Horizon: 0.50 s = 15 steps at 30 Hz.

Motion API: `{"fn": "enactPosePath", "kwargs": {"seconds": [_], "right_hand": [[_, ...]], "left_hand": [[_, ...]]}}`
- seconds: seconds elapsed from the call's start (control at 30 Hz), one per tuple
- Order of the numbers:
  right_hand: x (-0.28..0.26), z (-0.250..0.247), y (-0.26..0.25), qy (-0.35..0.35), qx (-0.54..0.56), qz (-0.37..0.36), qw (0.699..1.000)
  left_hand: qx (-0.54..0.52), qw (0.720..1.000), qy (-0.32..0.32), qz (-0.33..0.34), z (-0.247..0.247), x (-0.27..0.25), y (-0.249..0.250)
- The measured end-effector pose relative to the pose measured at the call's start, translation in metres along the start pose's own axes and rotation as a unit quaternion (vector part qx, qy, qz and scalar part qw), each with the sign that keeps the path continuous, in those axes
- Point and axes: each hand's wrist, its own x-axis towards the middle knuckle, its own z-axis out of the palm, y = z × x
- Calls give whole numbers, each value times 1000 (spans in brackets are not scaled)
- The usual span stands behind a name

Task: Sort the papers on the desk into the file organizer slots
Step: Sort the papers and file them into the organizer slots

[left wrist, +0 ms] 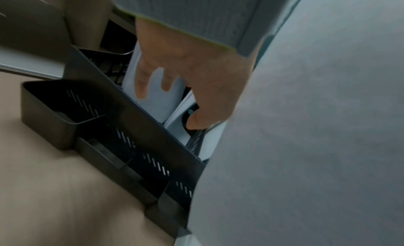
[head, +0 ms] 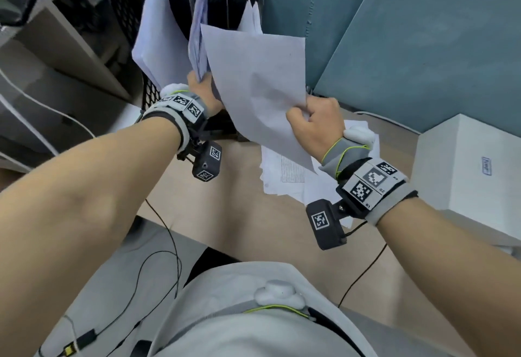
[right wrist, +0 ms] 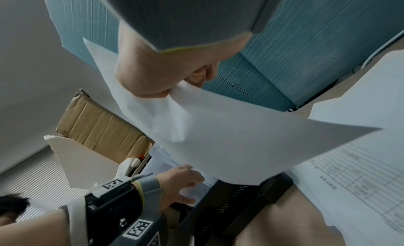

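Both forearms are bare, and each wrist wears a grey band (head: 389, 201) edged with yellow-green cord and carrying white tiles printed with black square-pattern markers. A black camera block (head: 324, 222) with the same markers hangs under each wrist, trailing thin black cables. The torso wears a light grey top (head: 234, 325) with a white lump clipped at the chest.

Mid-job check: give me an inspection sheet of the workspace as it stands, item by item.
Surface: tan desk, partly bare.
Job's things: black file organizer with papers standing in its slots; loose paper pile on the desk; one sheet lifted.
Clutter: white box at the right.
Hands: right hand grips the sheet's edge; left hand is in among the slotted papers, its hold unclear.
Cables: black wires run off the near desk edge.
Surroundings: teal partition behind; grey shelving at the left.
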Motion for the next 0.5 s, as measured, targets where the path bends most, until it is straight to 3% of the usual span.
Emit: {"fn": "enactPosePath", "kwargs": {"seconds": [0.2, 0.3, 0.5], "right_hand": [[25, 12, -16, 73, 66, -17, 995], [46, 32, -31, 66, 115, -14, 991], [93, 72, -57, 38, 157, -2, 987]], "left_hand": [[-82, 993, -65, 53, -7, 0, -8], [-132, 987, -61, 65, -16, -1, -17], [-195, 966, -29, 169, -30, -8, -21]]}}
